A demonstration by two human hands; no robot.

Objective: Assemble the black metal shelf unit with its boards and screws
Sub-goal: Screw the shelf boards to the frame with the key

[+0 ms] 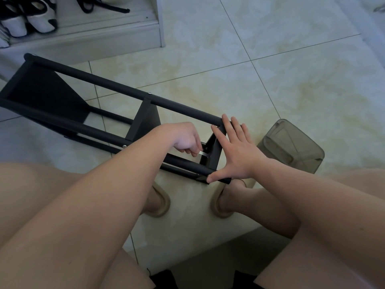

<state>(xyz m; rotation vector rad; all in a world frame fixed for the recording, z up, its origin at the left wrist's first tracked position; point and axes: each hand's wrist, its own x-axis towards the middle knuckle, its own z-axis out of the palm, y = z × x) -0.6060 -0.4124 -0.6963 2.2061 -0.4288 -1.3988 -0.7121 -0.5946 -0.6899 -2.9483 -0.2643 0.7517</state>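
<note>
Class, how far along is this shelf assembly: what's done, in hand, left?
Done: the far board and middle board sit between the black poles. In hand: the left hand pinches a silver tool at the end board, steadied by the open right hand. Left: probably tightening this end; the shelf lies on its side.

The black shelf unit (116, 88) lies sideways on the floor (270, 80). At its near end the left hand (185, 138) pinches a small silver tool (203, 153); the right hand (235, 149) lies flat on its end board (215, 156).
</note>
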